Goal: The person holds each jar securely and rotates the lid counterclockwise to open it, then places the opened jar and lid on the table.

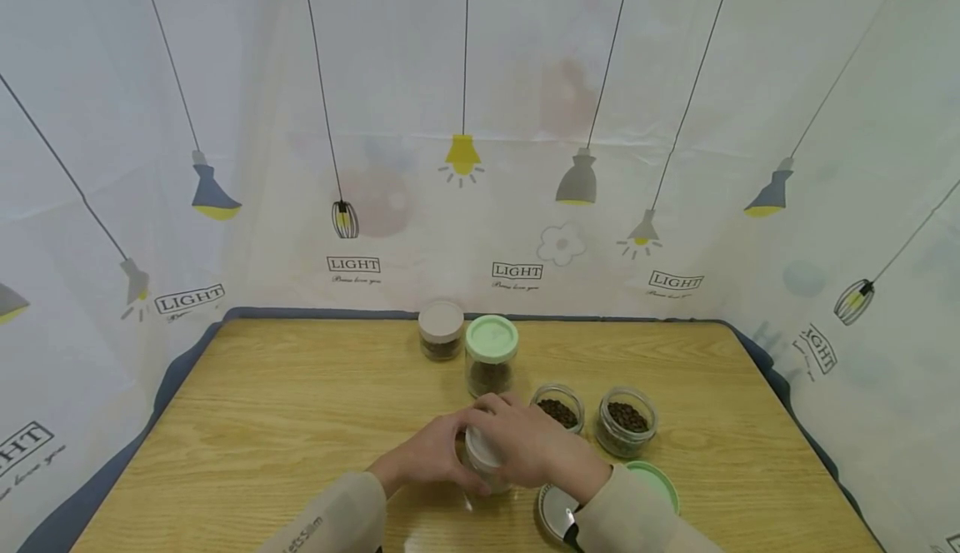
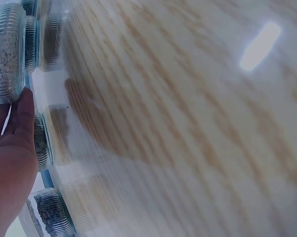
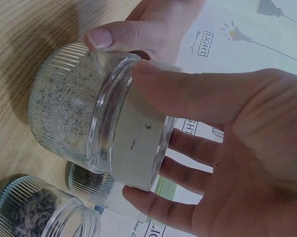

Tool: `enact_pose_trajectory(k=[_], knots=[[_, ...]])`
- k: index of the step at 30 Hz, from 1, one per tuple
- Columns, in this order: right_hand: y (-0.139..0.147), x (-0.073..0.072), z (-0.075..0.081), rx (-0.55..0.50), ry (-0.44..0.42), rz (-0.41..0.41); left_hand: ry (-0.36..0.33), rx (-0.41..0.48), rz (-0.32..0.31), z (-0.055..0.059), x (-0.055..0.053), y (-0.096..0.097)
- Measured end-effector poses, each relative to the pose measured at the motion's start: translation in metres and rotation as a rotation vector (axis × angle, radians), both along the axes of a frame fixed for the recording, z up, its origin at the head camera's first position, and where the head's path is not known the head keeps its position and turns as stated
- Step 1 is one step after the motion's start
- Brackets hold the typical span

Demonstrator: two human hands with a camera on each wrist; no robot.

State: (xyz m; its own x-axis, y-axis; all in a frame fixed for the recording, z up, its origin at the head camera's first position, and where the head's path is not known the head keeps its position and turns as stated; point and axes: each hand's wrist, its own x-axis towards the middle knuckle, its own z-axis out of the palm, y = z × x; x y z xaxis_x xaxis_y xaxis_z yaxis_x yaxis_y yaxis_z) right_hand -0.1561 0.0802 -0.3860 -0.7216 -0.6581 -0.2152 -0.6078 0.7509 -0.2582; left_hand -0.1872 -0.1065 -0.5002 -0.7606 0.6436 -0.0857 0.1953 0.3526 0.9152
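My left hand [image 1: 427, 457] holds the body of a ribbed glass jar [image 3: 64, 98], its thumb along the glass in the right wrist view. Pale, grain-like bits fill much of this jar. Around the jar's whitish lid [image 3: 138, 133] curl the thumb and fingers of my right hand [image 1: 536, 440]. The lid sits on the jar's mouth; whether it is tight I cannot tell. In the left wrist view, the same jar [image 2: 8, 54] shows only at the left edge, above the left hand [image 2: 10, 168].
Behind the hands stand a green-lidded jar [image 1: 491, 357] and a pinkish-lidded jar [image 1: 441, 328]. Two lidless jars of dark beans, one nearer [image 1: 558, 413] and one farther right [image 1: 627, 420], stand to the right. A green lid [image 1: 665, 485] and a pale lid [image 1: 557, 510] lie by the right sleeve.
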Motion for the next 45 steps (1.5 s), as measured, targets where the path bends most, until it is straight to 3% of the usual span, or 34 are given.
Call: enact_pose_trajectory(k=[22, 33, 39, 45], knots=[[0.007, 0.002, 0.022, -0.046, -0.01, -0.001, 0.015, 0.032, -0.047, 0.0, 0.001, 0.0], [0.014, 0.002, 0.027, -0.081, 0.032, -0.023, 0.042, -0.036, 0.001, 0.001, -0.002, -0.004], [0.022, 0.006, 0.031, -0.12, 0.035, -0.046, 0.024, -0.074, 0.042, 0.004, -0.007, -0.008], [0.029, 0.009, 0.032, -0.136, 0.045, -0.045, 0.058, -0.059, 0.062, 0.001, -0.013, -0.012]])
